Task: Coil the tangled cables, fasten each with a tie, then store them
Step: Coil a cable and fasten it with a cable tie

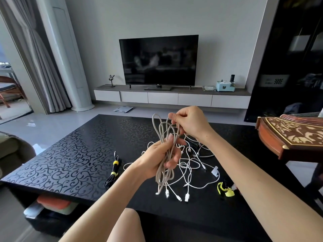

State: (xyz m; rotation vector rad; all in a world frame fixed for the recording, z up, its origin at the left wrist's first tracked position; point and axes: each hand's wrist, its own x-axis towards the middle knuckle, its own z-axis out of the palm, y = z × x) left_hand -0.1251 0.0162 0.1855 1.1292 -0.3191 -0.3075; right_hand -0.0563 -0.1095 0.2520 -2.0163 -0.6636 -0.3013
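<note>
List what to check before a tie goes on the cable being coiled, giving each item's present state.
1. Beige braided cable gathered into loops: ok.
2. Left hand grips the loops' middle: ok.
3. A hand free for the tie: not ok; right hand pinches the top loops.
4. Loose yellow ties within reach on the black patterned table: ok.
5. Beige cable clear of the tangled white cables: cannot tell.
</note>
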